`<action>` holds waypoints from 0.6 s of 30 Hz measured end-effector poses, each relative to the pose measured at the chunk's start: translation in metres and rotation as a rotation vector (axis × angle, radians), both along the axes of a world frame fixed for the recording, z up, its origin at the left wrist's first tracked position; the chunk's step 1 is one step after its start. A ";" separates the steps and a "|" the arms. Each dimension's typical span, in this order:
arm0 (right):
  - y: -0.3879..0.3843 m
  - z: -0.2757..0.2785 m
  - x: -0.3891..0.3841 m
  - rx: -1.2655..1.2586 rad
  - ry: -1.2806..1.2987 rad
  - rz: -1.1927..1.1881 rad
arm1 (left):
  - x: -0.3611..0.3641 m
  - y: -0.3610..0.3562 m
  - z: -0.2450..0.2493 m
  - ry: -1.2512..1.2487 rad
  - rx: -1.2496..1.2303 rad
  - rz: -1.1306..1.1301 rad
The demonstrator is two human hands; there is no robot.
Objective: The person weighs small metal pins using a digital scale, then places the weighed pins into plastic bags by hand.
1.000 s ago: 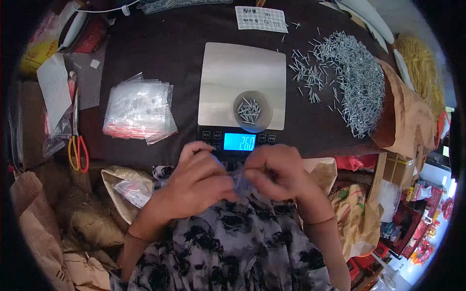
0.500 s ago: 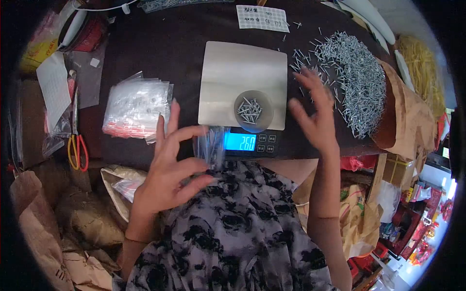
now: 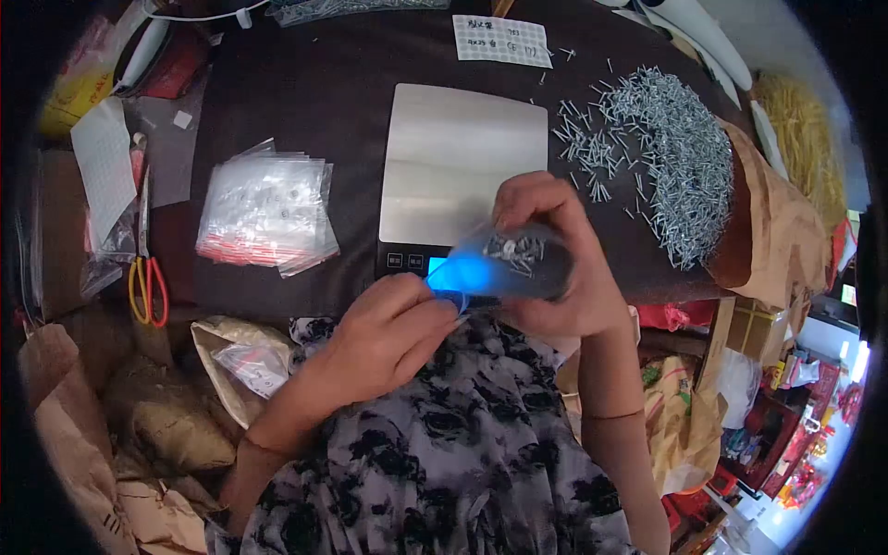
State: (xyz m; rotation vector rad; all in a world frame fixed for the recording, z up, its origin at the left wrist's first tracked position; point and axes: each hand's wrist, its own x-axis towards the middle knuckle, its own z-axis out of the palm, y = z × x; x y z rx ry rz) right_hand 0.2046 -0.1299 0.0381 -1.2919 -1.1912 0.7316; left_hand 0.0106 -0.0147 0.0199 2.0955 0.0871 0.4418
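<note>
My right hand (image 3: 587,291) is wrapped round a small round cup (image 3: 548,276), lifted over the front of the scale and tilted to the left. Several short metal screws (image 3: 516,252) lie inside it. Pinched in the fingers of my left hand (image 3: 393,328) is a clear plastic bag (image 3: 457,298), close to the cup's left side. Its mouth and the cup's lip are blurred together. Behind them, the digital scale (image 3: 462,157) shows a bare steel plate, and its blue display is partly covered.
To the left lies a stack of clear zip bags (image 3: 266,208) with red edges. Scissors (image 3: 146,277) lie farther left. A big heap of screws (image 3: 680,166) spreads at the right, beside a brown paper bag (image 3: 777,231). A handwritten label sheet (image 3: 502,42) lies at the back.
My right hand came down and took the cup of screws off the scale plate, tilting it. My left hand moved right with the plastic bag, its fingers now closed together.
</note>
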 end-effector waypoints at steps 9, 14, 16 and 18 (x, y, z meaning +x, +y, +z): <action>0.001 0.043 -0.017 -0.125 -0.577 0.054 | 0.006 0.002 0.002 -0.059 0.091 -0.017; -0.007 -0.003 0.008 -0.184 -0.444 -0.279 | -0.002 0.005 0.007 -0.074 0.049 0.057; -0.011 -0.024 0.016 -0.300 -0.695 -0.383 | 0.000 0.004 0.013 -0.133 0.027 0.162; -0.013 -0.013 0.010 -0.263 -0.695 -0.365 | -0.002 0.003 0.012 -0.115 -0.168 0.140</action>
